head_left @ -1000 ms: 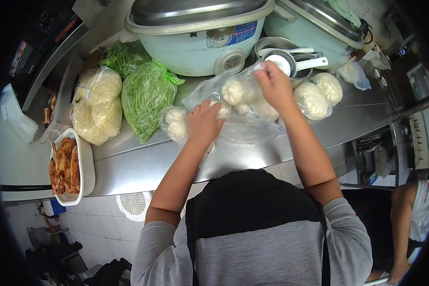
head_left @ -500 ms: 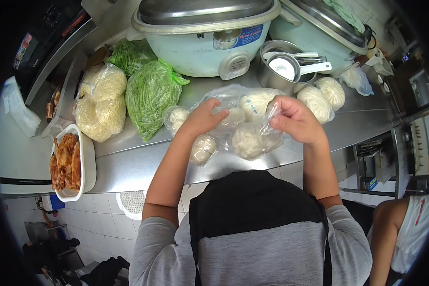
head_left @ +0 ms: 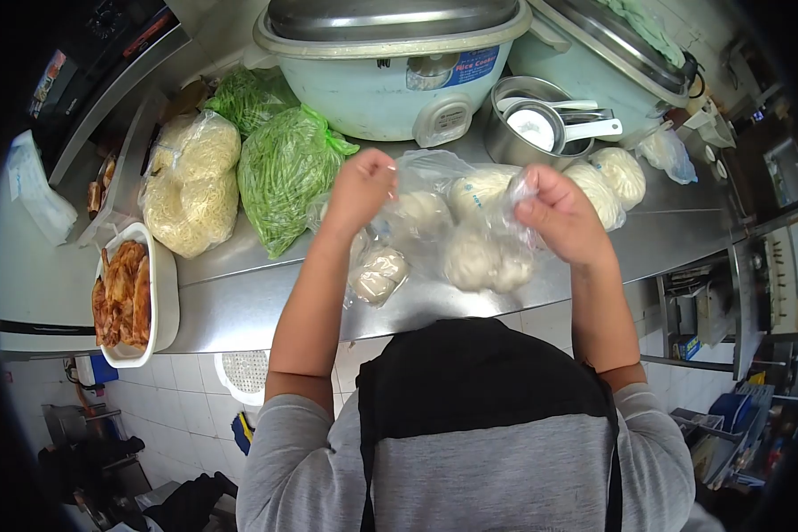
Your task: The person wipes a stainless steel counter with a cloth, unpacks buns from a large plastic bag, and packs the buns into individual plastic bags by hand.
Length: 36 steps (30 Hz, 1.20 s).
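My right hand (head_left: 559,213) pinches the gathered top of a clear plastic bag (head_left: 486,259) that holds pale, round, dough-like lumps. My left hand (head_left: 368,191) is raised with its fingers closed on thin clear plastic; whether this belongs to the same bag I cannot tell. Between my hands, another see-through bag (head_left: 417,215) of pale lumps lies on the steel counter (head_left: 230,306). A small wrapped pale bundle (head_left: 381,273) rests below my left hand. Behind my right hand are more bagged white bundles (head_left: 619,176).
A large rice cooker (head_left: 363,93) stands at the back, with a steel pot (head_left: 505,146) holding white-handled scoops beside it. At left are bagged noodles (head_left: 191,186), bagged green vegetables (head_left: 288,182) and a white tray (head_left: 167,310) of browned meat. The counter's front edge runs before me.
My left hand has lifted and its spread fingers have closed on plastic. My right hand keeps its pinch, moved slightly right. The person at the lower right has left the view.
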Tool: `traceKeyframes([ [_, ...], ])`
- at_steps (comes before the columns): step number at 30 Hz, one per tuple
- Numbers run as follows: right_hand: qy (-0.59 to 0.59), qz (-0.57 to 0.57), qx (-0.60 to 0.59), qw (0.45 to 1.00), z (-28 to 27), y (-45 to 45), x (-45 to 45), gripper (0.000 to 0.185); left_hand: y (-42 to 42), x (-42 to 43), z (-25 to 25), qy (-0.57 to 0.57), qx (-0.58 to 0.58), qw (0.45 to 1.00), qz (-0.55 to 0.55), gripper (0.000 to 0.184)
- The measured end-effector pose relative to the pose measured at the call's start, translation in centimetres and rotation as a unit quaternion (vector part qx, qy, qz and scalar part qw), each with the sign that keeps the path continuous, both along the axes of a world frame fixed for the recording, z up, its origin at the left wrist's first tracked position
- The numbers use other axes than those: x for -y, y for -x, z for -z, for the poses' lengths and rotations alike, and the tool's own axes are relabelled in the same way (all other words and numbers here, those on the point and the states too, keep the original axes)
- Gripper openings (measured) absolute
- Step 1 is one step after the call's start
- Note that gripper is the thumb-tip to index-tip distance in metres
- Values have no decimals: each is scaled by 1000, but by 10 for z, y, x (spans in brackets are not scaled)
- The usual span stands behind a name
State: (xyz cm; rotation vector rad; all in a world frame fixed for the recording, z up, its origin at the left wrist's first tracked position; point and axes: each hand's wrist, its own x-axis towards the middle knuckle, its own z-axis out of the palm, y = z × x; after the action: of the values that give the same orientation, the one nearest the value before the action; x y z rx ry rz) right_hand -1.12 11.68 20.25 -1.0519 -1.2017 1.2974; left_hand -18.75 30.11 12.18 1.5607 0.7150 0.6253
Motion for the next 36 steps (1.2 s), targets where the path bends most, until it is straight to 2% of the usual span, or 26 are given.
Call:
traceKeyframes([
  [1, -56, 40, -26, 997, -4, 6, -7, 7, 4, 1, -13, 1, 0, 1000, 0, 8],
  [2, -113, 80, -50, 989, -8, 12, -15, 5, 7, 1, -28, 22, 46, 997, -60, 7],
  [3, -112, 141, -59, 982, -14, 18, -23, 5, 11, 0, -40, 43, 91, 988, -119, 7],
  [4, -112, 141, -59, 982, -18, 21, -31, 5, 15, -3, -50, 43, 91, 988, -120, 7],
  [6, -179, 191, -151, 953, -28, 26, -49, 7, 24, -10, -64, 45, 205, 961, -182, 7],
  [7, -216, 224, -182, 933, -33, 33, -59, 7, 26, -12, -67, 43, 205, 961, -180, 7],
  [9, -248, 236, -207, 916, -35, 39, -76, 7, 32, -14, -71, 24, 350, 912, -211, 6],
  [10, -278, 246, -232, 899, -35, 40, -83, 7, 38, -17, -75, 24, 349, 913, -210, 6],
  [12, -288, 243, -223, 899, -32, 42, -94, 7, 52, -27, -85, 19, 435, 864, -252, 4],
  [15, -297, 215, -144, 919, -28, 50, -109, 9, 53, -41, -85, -2, 412, 860, -302, 3],
  [16, -297, 215, -146, 919, -23, 53, -119, 9, 52, -47, -80, -4, 411, 860, -302, 3],
  [18, -265, 266, -213, 902, -10, 58, -137, 10, 50, -60, -61, 65, 405, 882, -232, 3],
  [20, -272, 274, -199, 901, 10, 60, -141, 10, 43, -66, -46, 67, 392, 885, -244, 6],
  [22, -207, 307, -20, 929, 33, 68, -130, 10, 39, -73, -20, 233, 424, 850, -210, 9],
  [23, -181, 282, 40, 941, 52, 71, -125, 11, 35, -74, -5, 234, 424, 849, -210, 9],
  [24, -154, 255, 101, 949, 73, 73, -119, 13, 30, -73, 10, 283, 379, 855, -213, 10],
  [25, -151, 232, 185, 943, 99, 75, -113, 14, 27, -72, 25, 330, 332, 857, -215, 11],
  [26, -147, 208, 268, 929, 116, 76, -105, 17, 28, -73, 40, 331, 331, 857, -214, 11],
  [27, -147, 212, 268, 928, 117, 75, -95, 17, 32, -77, 54, 349, 310, 858, -213, 11],
  [29, -57, 114, 310, 942, 117, 65, -77, 26, 36, -83, 58, 370, 264, 864, -215, 11],
  [30, -50, 121, 311, 942, 112, 57, -67, 26, 42, -83, 56, 376, 260, 865, -209, 11],
  [32, -140, 220, 378, 888, 92, 32, -48, 32, 45, -80, 43, 341, 204, 899, -183, 18],
  [33, -156, 289, 473, 817, 87, 14, -38, 34, 41, -71, 33, 345, 202, 900, -174, 18],
  [34, -170, 351, 560, 731, 85, -5, -28, 35, 39, -61, 21, 217, 138, 924, -282, 22],
  [35, -127, 388, 603, 686, 84, -22, -16, 41, 37, -52, 11, 80, 71, 918, -381, 28],
  [36, -83, 421, 641, 637, 85, -35, -5, 47, 33, -44, 4, 79, 70, 921, -376, 28],
])
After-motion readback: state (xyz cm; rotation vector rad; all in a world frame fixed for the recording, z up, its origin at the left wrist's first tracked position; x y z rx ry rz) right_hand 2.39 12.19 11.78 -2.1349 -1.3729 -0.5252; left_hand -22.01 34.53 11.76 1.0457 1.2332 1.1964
